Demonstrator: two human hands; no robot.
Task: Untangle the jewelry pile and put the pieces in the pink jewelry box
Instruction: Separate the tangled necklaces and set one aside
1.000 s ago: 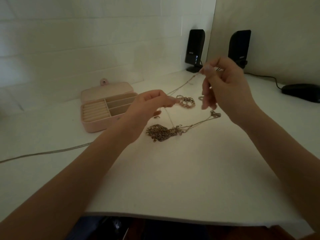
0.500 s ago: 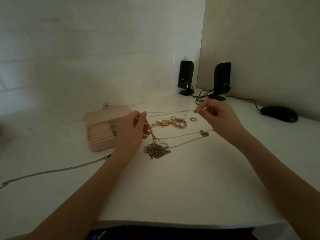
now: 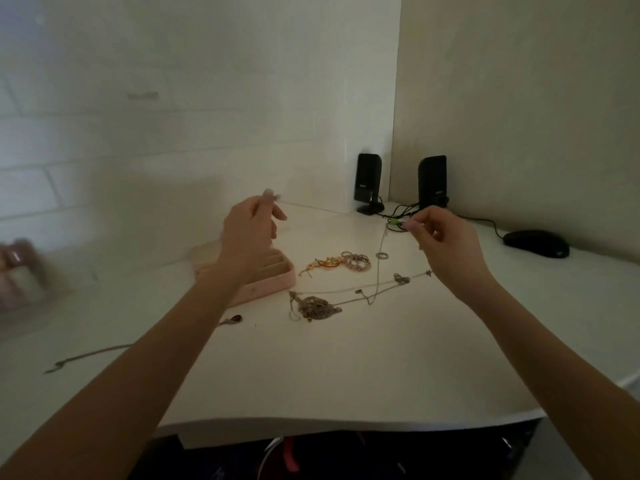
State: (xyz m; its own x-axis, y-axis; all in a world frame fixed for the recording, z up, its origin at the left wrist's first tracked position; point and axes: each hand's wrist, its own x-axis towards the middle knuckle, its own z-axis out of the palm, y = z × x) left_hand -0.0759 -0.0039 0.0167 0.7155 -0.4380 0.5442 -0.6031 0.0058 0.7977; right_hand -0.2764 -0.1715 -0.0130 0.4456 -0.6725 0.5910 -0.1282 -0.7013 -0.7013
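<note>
The open pink jewelry box (image 3: pixel 273 284) sits left of centre on the white table, half hidden by my left forearm. My left hand (image 3: pixel 247 230) is raised above it with fingers curled and blurred; I cannot tell if it holds anything. My right hand (image 3: pixel 446 244) pinches the end of a thin chain (image 3: pixel 380 271), which hangs down to the table. A tangled pile (image 3: pixel 317 308) lies in front of the box, with thin chains running right to a clasp (image 3: pixel 401 279). Bracelets (image 3: pixel 346 262) and a ring (image 3: pixel 381 255) lie behind it.
A small red-stoned piece (image 3: pixel 233 319) and a long chain (image 3: pixel 86 355) lie on the table to the left. Two black speakers (image 3: pixel 367 183) (image 3: pixel 432 181) with cables stand in the back corner, a black mouse (image 3: pixel 536 243) to their right. A blurred object (image 3: pixel 20 271) sits at far left.
My left hand rose from beside the pile to above the box. My right hand lifted its chain end toward the speakers. The view tilted upward.
</note>
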